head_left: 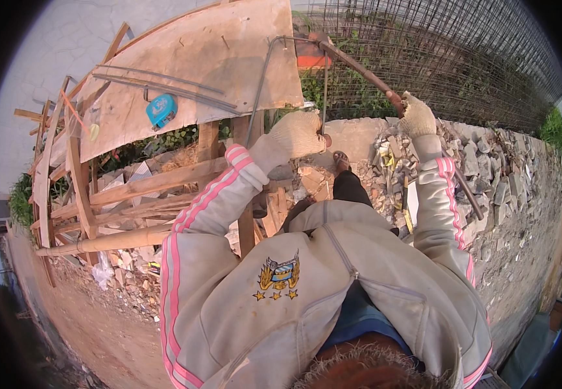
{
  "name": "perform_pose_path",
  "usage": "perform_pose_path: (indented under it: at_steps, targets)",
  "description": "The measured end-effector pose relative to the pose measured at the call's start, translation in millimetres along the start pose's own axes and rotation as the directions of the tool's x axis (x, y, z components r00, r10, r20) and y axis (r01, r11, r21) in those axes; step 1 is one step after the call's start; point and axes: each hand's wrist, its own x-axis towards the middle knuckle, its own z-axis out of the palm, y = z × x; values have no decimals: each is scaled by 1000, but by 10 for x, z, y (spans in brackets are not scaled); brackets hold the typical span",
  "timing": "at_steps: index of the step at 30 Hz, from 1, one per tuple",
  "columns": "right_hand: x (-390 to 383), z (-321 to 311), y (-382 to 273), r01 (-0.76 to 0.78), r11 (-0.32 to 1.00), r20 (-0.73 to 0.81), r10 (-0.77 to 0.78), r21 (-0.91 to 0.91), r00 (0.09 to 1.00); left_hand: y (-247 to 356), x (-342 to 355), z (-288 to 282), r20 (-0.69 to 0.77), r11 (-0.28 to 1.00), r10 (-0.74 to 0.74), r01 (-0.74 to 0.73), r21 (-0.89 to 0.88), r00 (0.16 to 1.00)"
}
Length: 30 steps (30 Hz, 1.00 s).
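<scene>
My left hand (298, 133), in a cream knitted glove, is closed around a thin steel rod (264, 78) bent into an angular U shape. The rod's top crosses the far right corner of a wooden board (255, 39), and its two legs come down toward my left hand. My right hand (418, 117), gloved alike, grips a long rusty bar (365, 74). The bar's far end meets the bent rod beside an orange-red piece (313, 55) at the board's edge. Its near end (469, 194) sticks out past my right forearm.
A blue tape measure (161, 111) and loose steel rods (164, 87) lie on the board, where nails stick up. Wooden framing (144, 181) supports it. Wire mesh (436, 58) stands at the far right, and broken rubble (488, 162) covers the ground on the right.
</scene>
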Motion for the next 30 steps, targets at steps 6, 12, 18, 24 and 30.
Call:
perform_pose_path:
  at_steps: [6,12,18,24,30]
  targets:
    - [-161,20,-164,-59,998,-12,59,3,998,-172,-150,-78,121,978,-22,46,-203,992]
    - [-193,-21,-261,-59,997,-18,59,-41,998,-316,-104,-22,204,893,-74,156,-422,976]
    - [-309,26,-385,-71,997,-11,71,10,997,-395,-217,-111,159,871,-63,132,-473,985]
    - [-248,35,-278,-21,1000,-43,21,10,999,-385,-160,-79,88,940,35,-3,-341,995]
    - [-181,-11,-203,-4,965,97,-22,263,995,-487,-181,-34,73,902,142,-99,-421,987]
